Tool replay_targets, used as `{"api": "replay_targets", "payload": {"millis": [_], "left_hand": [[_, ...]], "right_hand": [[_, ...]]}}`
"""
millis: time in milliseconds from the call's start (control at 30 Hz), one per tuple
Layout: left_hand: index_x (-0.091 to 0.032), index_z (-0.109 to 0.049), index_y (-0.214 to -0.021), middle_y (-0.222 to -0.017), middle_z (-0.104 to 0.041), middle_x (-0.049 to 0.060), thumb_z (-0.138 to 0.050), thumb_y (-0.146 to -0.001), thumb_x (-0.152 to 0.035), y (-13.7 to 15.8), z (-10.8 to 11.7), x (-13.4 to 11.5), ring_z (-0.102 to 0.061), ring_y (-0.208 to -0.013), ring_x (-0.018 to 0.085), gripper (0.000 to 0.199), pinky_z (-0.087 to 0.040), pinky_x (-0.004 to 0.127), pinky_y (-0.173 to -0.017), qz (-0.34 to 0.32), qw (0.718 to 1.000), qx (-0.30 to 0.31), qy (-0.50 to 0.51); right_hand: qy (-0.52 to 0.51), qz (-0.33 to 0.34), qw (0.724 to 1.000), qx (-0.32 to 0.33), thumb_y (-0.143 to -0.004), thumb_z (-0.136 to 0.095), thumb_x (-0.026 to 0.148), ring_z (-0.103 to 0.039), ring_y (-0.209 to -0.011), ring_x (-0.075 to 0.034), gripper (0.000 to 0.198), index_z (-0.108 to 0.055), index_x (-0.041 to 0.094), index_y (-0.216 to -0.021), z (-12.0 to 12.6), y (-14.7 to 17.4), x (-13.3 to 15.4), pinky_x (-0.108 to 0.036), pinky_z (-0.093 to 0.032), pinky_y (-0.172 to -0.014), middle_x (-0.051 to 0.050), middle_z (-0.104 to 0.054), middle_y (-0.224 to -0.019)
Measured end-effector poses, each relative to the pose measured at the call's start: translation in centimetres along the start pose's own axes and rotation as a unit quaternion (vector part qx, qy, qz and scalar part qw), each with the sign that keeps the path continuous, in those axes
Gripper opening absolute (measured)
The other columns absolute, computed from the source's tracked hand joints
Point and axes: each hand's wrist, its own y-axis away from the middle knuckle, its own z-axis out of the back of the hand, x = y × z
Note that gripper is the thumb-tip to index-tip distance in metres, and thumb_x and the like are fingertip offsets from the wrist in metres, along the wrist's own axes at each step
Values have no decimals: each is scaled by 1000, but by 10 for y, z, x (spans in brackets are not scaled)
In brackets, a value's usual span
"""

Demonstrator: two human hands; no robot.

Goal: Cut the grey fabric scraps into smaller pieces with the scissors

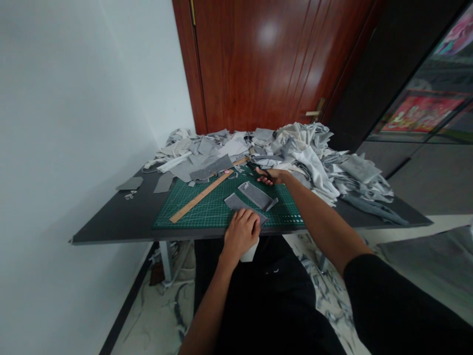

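My left hand (pixel 242 229) is closed on a grey fabric strip (pixel 236 201) at the front edge of the green cutting mat (pixel 199 219). A pale end of cloth (pixel 250 252) hangs below the hand, over the table edge. In my right hand (pixel 271 176) are black-handled scissors (pixel 263 171), held above the far right of the mat; their blades are hard to make out. Between the hands lies a grey rectangular fabric piece (pixel 255 195) with paler edges. To the left, a wooden ruler (pixel 201 196) rests diagonally across the mat.
Heaped grey and white cloth scraps (pixel 221 148) line the back of the dark table (pixel 111 219), with a bigger pile (pixel 310 158) at the right. A grey piece (pixel 130 184) lies at the left. Behind stand a wooden door (pixel 258 64) and a white wall (pixel 74 123).
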Motion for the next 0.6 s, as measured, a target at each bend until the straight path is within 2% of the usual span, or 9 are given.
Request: {"api": "replay_targets", "payload": {"millis": [100, 233, 433, 600], "left_hand": [[-23, -60, -93, -99, -66, 4, -53, -103, -19, 0, -1, 0, -58, -102, 24, 12, -47, 41, -91, 0, 1000, -3, -4], [-23, -60, -93, -99, -66, 5, -53, -103, -19, 0, -1, 1, -58, -102, 25, 12, -47, 42, -91, -1, 1000, -1, 1], [-23, -61, -92, -99, -66, 5, -54, -102, -18, -1, -1, 0, -58, -101, 25, 12, -49, 43, -90, 1, 1000, 0, 3], [-23, -60, -92, -99, -66, 5, -53, -102, -19, 0, -1, 1, -58, -102, 25, 13, -48, 42, -90, -1, 1000, -3, -2]], "right_hand": [[-69, -25, 997, -13, -105, -35, 73, -32, -40, -7, 64, -58, 15, -87, 1, 5, 2, -14, -29, -34, 8, -37, -54], [-101, -29, 994, -16, -109, -18, 66, -29, -39, -8, 68, -57, 14, -88, 0, 8, 3, -14, -27, -33, 7, -36, -53], [-70, -32, 997, -25, -109, -25, 66, -21, -38, -6, 62, -53, 16, -83, -4, 4, 4, -13, -23, -30, 9, -33, -51], [-51, -33, 998, -25, -105, -35, 72, -17, -37, -3, 62, -51, 17, -82, -2, 0, 2, -12, -20, -30, 9, -35, -54]]}}
